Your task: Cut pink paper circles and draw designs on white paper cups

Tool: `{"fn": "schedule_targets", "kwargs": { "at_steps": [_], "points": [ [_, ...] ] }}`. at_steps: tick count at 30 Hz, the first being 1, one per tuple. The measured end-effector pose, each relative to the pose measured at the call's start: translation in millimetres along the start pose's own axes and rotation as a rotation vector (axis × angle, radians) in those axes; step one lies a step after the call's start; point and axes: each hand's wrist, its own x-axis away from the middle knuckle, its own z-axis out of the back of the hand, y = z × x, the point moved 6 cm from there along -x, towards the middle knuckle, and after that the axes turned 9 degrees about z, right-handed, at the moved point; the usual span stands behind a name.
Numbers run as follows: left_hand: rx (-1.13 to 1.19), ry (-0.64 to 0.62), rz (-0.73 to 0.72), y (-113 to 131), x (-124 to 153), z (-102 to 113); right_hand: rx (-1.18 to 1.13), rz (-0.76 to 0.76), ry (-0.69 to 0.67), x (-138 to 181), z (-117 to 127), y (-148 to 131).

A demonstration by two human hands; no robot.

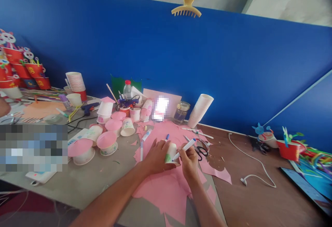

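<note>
A white paper cup with green markings [170,153] lies in the grip of my left hand [156,155], over pink paper [166,192]. Held in my right hand [190,161] is a white marker with a blue end [187,145], its tip at the cup's side. Black-handled scissors [202,152] rest just beyond the right hand. Another marker [146,135] lies on the paper to the left of the cup.
Decorated cups with pink paper discs [107,139] stand at left. Behind are a leaning stack of cups [201,109], a glass jar [181,112] and a blurred lit screen [160,108]. A white cable [259,161] and a tablet [308,189] lie at right, before a blue partition [145,47].
</note>
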Motion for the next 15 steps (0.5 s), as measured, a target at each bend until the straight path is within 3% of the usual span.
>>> {"fn": "schedule_targets", "kwargs": {
  "at_steps": [15],
  "points": [
    [0.002, -0.019, 0.012, -0.2, -0.5, -0.5, -0.138, -0.095, 0.027, -2.5, 2.0, 8.1]
  ]
}}
